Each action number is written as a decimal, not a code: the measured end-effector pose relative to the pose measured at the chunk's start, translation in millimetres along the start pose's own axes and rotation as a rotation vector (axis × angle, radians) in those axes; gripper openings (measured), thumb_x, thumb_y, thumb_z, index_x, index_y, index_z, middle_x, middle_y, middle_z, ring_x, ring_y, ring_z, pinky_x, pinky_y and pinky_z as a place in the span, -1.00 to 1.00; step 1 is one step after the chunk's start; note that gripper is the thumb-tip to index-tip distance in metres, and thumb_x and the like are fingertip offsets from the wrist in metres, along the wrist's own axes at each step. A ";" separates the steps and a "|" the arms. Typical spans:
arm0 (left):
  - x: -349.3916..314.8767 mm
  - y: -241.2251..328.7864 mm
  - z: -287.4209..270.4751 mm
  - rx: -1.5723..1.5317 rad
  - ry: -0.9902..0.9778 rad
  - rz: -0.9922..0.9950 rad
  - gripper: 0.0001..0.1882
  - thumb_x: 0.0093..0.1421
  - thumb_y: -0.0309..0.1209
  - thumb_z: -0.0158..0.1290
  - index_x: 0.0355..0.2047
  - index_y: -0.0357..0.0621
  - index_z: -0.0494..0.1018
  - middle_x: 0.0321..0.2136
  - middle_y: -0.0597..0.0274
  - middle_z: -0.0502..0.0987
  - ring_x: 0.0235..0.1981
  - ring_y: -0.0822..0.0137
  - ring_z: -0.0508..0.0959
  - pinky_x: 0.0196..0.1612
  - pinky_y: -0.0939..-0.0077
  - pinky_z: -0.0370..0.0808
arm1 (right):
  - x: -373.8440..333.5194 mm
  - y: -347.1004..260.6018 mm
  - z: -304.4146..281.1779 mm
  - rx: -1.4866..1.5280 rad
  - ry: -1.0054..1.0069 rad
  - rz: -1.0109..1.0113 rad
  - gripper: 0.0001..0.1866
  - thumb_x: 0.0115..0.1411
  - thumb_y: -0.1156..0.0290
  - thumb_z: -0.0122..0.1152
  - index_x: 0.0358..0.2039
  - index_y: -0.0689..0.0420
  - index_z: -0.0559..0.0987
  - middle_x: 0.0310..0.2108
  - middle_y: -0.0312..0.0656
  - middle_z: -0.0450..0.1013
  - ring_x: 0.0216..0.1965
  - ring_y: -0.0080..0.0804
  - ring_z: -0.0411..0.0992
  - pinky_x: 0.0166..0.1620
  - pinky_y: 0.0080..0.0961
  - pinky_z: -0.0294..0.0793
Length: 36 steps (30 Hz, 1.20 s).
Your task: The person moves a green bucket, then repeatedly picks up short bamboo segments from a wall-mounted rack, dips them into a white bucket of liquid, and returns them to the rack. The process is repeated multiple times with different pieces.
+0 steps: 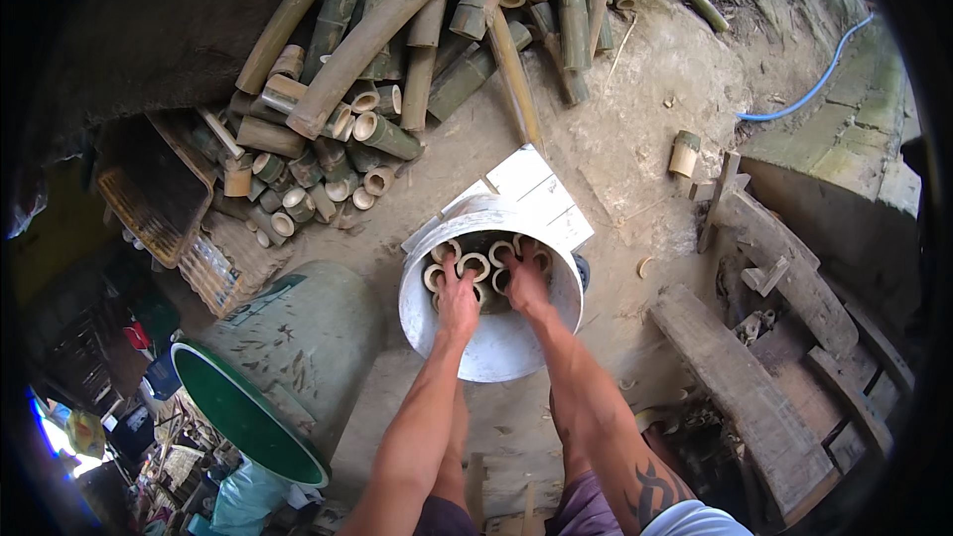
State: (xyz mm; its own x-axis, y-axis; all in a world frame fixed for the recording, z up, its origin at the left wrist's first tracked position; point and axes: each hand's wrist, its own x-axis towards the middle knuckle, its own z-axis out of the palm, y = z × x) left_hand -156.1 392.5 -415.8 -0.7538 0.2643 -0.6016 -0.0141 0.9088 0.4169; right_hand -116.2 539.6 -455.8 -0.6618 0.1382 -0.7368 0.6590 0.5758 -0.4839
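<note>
A white round bucket [501, 342] stands in front of me, with several short cut bamboo tubes [475, 265] upright inside, their pale open ends facing up. Both my arms reach down into it. My left hand [459, 303] grips bamboo tubes on the left side, its fingers hooked into and around their rims. On the right side, my right hand [525, 286] does likewise with other tubes, fingers bent over their open ends. The fingertips of both hands are partly hidden inside the tubes.
Beyond the bucket lies a white board [544, 201]. Long bamboo poles [397, 25] and short cut pieces [283, 225] are piled at the far left. A large drum with a green inside [243, 417] lies at left. Wooden planks [740, 392] stand at right; one bamboo piece [684, 154] sits apart.
</note>
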 end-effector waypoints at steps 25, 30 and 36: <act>16.9 -23.9 49.6 -0.002 0.069 0.001 -0.46 0.08 -0.75 0.05 0.13 -0.31 0.35 0.42 -0.35 -0.19 0.20 -0.50 0.26 0.18 -0.13 0.45 | 7.6 -7.1 22.8 -0.015 0.132 0.115 -0.20 0.00 0.65 0.18 0.32 0.00 0.30 0.38 0.33 -0.02 0.10 0.38 0.40 0.10 0.02 0.52; 11.3 -20.5 50.0 0.030 -0.063 -0.077 -0.51 0.07 -0.73 0.07 0.06 -0.33 0.37 0.42 -0.29 -0.13 0.18 -0.42 0.31 0.13 -0.10 0.49 | 2.0 -8.6 21.6 -0.163 -0.116 0.121 -0.27 0.08 0.64 0.08 0.31 -0.05 0.33 0.38 0.32 -0.02 0.02 0.33 0.48 0.07 0.03 0.54; 11.2 -36.5 39.2 -0.017 -0.008 -0.009 -0.48 0.11 -0.69 0.09 0.12 -0.30 0.38 0.39 -0.28 -0.07 0.17 -0.45 0.35 0.16 -0.12 0.47 | -2.1 -2.8 8.1 -0.079 -0.090 0.127 -0.23 0.07 0.61 0.10 0.35 -0.10 0.32 0.43 0.26 -0.05 0.14 0.31 0.42 0.15 -0.01 0.50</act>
State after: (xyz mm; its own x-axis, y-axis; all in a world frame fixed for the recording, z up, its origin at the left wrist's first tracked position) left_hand -138.2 374.9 -464.5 -0.7485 0.2588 -0.6106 -0.0321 0.9055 0.4231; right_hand -113.7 531.2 -456.8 -0.5382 0.1429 -0.8306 0.7027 0.6203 -0.3485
